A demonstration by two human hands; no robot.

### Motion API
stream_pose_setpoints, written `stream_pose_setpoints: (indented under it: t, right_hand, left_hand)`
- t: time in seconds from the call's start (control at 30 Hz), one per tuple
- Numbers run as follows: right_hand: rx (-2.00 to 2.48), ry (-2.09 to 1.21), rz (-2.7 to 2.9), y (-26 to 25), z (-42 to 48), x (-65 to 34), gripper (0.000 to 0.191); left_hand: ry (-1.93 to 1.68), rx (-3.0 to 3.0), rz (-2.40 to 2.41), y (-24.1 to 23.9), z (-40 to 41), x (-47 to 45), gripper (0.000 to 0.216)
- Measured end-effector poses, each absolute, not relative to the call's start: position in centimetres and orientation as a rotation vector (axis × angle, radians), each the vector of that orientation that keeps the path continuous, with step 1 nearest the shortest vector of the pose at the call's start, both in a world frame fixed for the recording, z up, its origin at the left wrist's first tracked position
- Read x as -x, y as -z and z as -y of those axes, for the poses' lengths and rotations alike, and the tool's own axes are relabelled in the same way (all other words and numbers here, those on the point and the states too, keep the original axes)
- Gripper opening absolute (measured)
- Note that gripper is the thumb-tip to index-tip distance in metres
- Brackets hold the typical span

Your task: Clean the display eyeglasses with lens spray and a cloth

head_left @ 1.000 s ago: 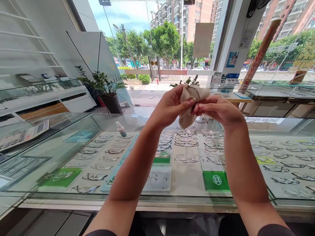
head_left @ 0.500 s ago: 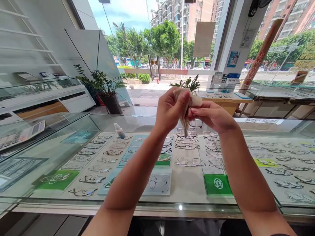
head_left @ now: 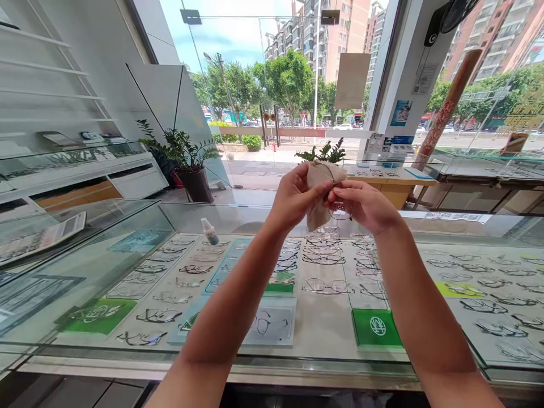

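Observation:
Both my hands are raised in front of me above a glass display counter (head_left: 127,249). My left hand (head_left: 295,195) pinches a beige cleaning cloth (head_left: 319,175) that wraps part of a pair of thin-framed glasses (head_left: 340,213). My right hand (head_left: 365,205) grips the glasses from the right, its fingers closed on the frame. One lens hangs just below my right fingers. The cloth hides the other lens.
Under the glass lie several rows of spectacle frames (head_left: 323,258) and green brand plaques (head_left: 376,327). A small spray bottle (head_left: 209,231) stands on the counter top at left. A potted plant (head_left: 191,164) and a calculator (head_left: 59,229) sit further left. Shop windows stand beyond.
My left thumb and fingers have shifted on the cloth, rubbing it over the glasses. The cloth's loose end hung lower before and is now bunched higher. The view tilted slightly.

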State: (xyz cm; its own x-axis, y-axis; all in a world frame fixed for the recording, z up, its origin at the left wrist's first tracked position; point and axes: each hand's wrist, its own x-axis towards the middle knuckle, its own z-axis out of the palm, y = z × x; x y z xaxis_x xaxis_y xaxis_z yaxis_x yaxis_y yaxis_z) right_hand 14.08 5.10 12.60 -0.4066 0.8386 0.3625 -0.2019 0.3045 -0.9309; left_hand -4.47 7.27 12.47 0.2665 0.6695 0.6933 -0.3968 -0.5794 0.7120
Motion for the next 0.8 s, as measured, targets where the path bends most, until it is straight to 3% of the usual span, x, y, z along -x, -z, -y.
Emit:
stream_pose_setpoints:
  t: [0.27,0.8]
  right_hand:
    - [0.624,-1.197,1.590,-12.5,-4.4,-12.5,0.013]
    - [0.543,-0.952,1.296,-12.9,-5.8,-13.8,0.023]
  left_hand:
    - [-1.729,-1.465,-0.354,-12.0,-7.0,3.4,0.045]
    - [-1.243,-1.376,-0.417,-11.7,-8.2,4.7,0.037]
